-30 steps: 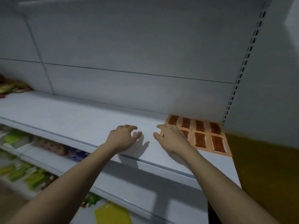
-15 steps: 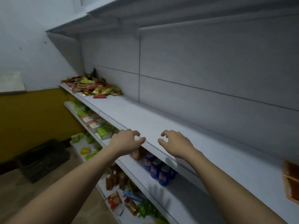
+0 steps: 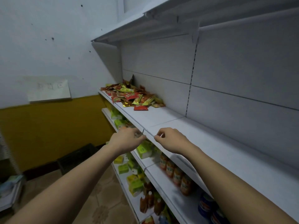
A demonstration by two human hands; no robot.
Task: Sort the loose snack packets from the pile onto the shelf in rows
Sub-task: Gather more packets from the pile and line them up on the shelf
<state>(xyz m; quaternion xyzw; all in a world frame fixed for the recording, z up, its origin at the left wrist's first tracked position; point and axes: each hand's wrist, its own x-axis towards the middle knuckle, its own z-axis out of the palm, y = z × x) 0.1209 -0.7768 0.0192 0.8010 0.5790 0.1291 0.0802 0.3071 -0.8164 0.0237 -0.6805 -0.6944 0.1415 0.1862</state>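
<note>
Snack packet pile (image 3: 132,97) is lying at the far end of the white shelf (image 3: 210,143), well apart from both hands. Left hand (image 3: 125,140) and right hand (image 3: 171,139) are hovering at the shelf's front edge, fingers loosely curled, holding nothing. Likely reaching along the shelf toward the pile. Juice bottles (image 3: 176,173) are standing on the tier below.

shelf (image 3: 202,135): white metal board, running from the far left wall toward the near right
on it, far end: pile of snack packets (image 3: 132,96), red, green and gold, heaped loosely against the back panel
one red packet (image 3: 140,108): flat, at the pile's near edge
lower shelf (image 3: 163,177): bottles and green packs
</note>
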